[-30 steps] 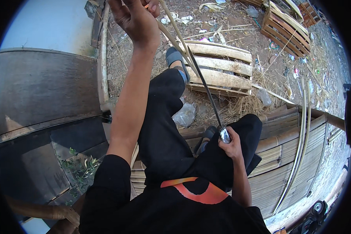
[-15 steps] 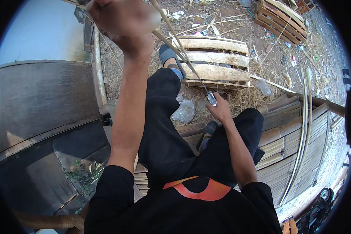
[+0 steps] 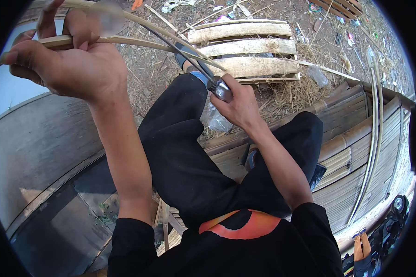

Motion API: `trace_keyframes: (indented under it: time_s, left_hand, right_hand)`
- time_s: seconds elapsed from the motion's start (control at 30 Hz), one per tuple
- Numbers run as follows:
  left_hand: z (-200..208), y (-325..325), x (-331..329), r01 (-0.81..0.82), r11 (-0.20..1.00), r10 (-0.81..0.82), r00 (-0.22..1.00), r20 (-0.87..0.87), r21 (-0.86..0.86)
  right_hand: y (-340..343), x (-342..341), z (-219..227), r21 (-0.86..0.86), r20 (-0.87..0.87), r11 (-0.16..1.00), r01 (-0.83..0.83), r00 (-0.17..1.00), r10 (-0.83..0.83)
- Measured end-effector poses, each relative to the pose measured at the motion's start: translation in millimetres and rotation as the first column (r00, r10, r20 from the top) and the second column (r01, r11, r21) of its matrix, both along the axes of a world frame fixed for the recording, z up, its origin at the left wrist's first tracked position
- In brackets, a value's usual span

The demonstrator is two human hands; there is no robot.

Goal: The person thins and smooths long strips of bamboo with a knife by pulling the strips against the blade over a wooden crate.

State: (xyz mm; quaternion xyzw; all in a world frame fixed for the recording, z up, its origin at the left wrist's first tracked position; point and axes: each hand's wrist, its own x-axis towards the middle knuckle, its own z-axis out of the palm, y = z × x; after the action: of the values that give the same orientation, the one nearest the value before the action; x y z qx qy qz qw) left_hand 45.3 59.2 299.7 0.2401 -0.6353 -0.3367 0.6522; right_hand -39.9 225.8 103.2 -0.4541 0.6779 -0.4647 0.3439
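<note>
My left hand (image 3: 78, 69) is raised at the upper left, its fingers curled around split bamboo strips (image 3: 141, 41). One pale strip passes over the fingers and another lies between thumb and fingers; both run right and come close together over the wooden crate. In front of my lap, my right hand (image 3: 238, 101) grips the shiny metal handle of a long-bladed knife (image 3: 221, 88). Its thin dark blade points up and left, alongside the strips. Whether the blade touches them I cannot tell.
A slatted wooden crate (image 3: 247, 47) stands ahead, with another crate (image 3: 341, 6) farther right. Long bamboo strips (image 3: 373, 129) lie across the slatted bamboo bench (image 3: 342, 173) on my right. Clear plastic (image 3: 317, 75) and straw litter the ground. A dark panel (image 3: 46, 147) stands left.
My left hand has come down and left with the bamboo strips, now showing more fully. My right hand has moved up and left with the knife, and the view has shifted.
</note>
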Motion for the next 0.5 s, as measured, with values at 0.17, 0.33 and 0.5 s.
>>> trace_keyframes:
  time_s: [0.17,0.33,0.5]
  left_hand:
    - [20,-7,10,0.181,0.979,-0.188,0.979,0.082,0.091]
    - [13,2,-23,-0.031,0.996,0.026,0.998,0.062,0.079]
    - [7,-16,-10,-0.113,0.993,0.113,0.993,0.029,0.019]
  right_hand:
    - [66,-1,-205,0.646,-0.156,0.757,0.097,0.988,0.007]
    - [54,10,-247,0.768,-0.112,0.631,0.11,0.993,-0.037]
    - [56,-1,-229,0.785,-0.036,0.618,0.041,0.999,-0.021]
